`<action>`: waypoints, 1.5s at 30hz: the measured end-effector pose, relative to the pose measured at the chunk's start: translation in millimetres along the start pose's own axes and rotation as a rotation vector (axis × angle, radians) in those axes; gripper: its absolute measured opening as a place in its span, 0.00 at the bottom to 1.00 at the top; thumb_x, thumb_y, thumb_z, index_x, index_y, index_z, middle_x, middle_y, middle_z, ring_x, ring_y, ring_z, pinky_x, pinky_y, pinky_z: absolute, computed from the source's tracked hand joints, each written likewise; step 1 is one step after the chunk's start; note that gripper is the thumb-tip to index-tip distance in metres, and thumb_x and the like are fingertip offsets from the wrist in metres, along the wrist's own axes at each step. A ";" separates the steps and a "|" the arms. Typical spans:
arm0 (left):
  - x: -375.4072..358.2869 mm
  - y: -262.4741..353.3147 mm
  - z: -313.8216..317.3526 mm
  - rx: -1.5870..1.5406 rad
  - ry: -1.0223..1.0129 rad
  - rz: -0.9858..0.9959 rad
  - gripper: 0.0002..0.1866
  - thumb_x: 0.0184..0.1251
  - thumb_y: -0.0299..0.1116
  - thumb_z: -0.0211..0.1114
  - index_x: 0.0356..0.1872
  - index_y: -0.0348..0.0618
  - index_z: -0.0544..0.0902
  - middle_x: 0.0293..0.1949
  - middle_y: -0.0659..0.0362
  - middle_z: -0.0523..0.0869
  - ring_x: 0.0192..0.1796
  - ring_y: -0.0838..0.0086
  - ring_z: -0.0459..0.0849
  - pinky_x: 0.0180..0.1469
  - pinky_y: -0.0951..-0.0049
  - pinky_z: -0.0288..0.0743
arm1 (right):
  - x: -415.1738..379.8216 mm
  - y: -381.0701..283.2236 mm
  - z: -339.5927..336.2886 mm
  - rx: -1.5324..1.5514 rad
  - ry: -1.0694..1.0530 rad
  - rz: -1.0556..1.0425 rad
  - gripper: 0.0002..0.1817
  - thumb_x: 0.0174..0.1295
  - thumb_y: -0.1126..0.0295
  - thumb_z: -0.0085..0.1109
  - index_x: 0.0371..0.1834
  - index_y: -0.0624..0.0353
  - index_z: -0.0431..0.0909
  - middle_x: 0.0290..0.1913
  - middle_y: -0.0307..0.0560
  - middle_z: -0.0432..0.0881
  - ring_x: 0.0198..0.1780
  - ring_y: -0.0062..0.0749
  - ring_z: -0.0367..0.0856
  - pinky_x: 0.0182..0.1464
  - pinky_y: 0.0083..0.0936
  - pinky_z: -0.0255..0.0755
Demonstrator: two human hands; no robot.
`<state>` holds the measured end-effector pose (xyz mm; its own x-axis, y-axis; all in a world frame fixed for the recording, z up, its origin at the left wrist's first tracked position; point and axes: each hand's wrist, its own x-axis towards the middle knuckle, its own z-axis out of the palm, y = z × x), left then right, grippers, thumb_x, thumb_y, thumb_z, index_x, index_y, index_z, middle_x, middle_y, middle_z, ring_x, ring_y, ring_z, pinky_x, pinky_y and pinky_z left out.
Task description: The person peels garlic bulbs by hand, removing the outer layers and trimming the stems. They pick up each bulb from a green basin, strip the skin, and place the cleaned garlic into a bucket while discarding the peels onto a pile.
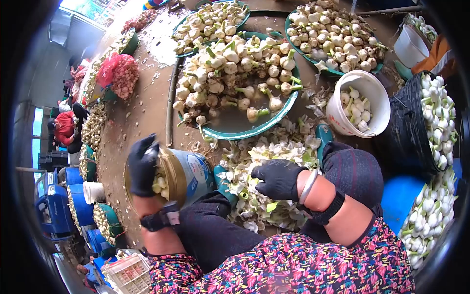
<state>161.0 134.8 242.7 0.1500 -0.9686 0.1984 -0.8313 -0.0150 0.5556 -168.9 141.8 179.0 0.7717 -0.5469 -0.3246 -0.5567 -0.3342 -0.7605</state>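
Observation:
My left hand, in a black glove, is raised at the mouth of a gold-rimmed bucket. Its fingers are curled round a small pale thing, probably a garlic bulb. Peeled bulbs show inside that bucket. In a black glove too, my right hand has its fingers curled above a heap of pale peels between my legs; whatever it may hold is hidden. Beyond the heap, unpeeled bulbs rest in a green-rimmed tub with murky water.
On the right stand a white bucket of peeled bulbs and a black container full of white bulbs. Two more heaped tubs lie farther off. At the left are a red net sack, blue containers and a person in red.

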 end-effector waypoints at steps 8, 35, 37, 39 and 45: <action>53.8 61.7 254.8 0.288 -0.599 0.273 0.24 0.51 0.26 0.55 0.53 0.43 0.76 0.48 0.51 0.81 0.49 0.54 0.78 0.53 0.62 0.72 | -0.6 5.9 -11.5 0.121 0.164 0.053 0.17 0.55 0.62 0.52 0.44 0.60 0.75 0.37 0.59 0.79 0.40 0.54 0.78 0.44 0.43 0.71; -42.3 88.2 107.5 -0.910 -0.355 -0.170 0.12 0.56 0.25 0.60 0.43 0.33 0.79 0.37 0.56 0.82 0.39 0.72 0.81 0.44 0.75 0.75 | 32.3 2.2 15.6 0.938 0.718 -0.286 0.38 0.49 0.78 0.67 0.65 0.62 0.59 0.53 0.46 0.74 0.51 0.26 0.75 0.53 0.24 0.73; -44.4 96.7 103.3 -1.229 -0.389 -0.368 0.15 0.60 0.30 0.59 0.44 0.30 0.78 0.37 0.56 0.83 0.38 0.75 0.82 0.44 0.76 0.75 | 28.0 -0.6 12.0 1.104 0.616 -0.230 0.37 0.50 0.80 0.65 0.65 0.63 0.59 0.51 0.44 0.74 0.50 0.25 0.76 0.51 0.22 0.73; -44.1 92.3 104.2 -1.172 -0.406 -0.366 0.13 0.58 0.28 0.58 0.42 0.32 0.79 0.37 0.58 0.82 0.37 0.75 0.81 0.42 0.76 0.76 | 28.2 5.0 10.8 1.133 0.601 -0.200 0.37 0.50 0.80 0.65 0.65 0.62 0.59 0.51 0.44 0.74 0.49 0.25 0.76 0.51 0.22 0.73; -44.5 105.6 105.1 -1.062 -0.392 -0.282 0.11 0.57 0.21 0.58 0.41 0.35 0.79 0.36 0.57 0.81 0.37 0.75 0.82 0.40 0.75 0.77 | 30.0 10.0 5.7 1.229 0.601 -0.181 0.38 0.50 0.77 0.66 0.65 0.64 0.58 0.48 0.45 0.76 0.48 0.24 0.75 0.50 0.21 0.73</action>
<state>10.3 150.2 207.6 -0.0724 -0.9772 -0.1998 0.0992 -0.2064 0.9734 -149.5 126.4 158.4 0.3789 -0.9180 -0.1173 0.4052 0.2785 -0.8708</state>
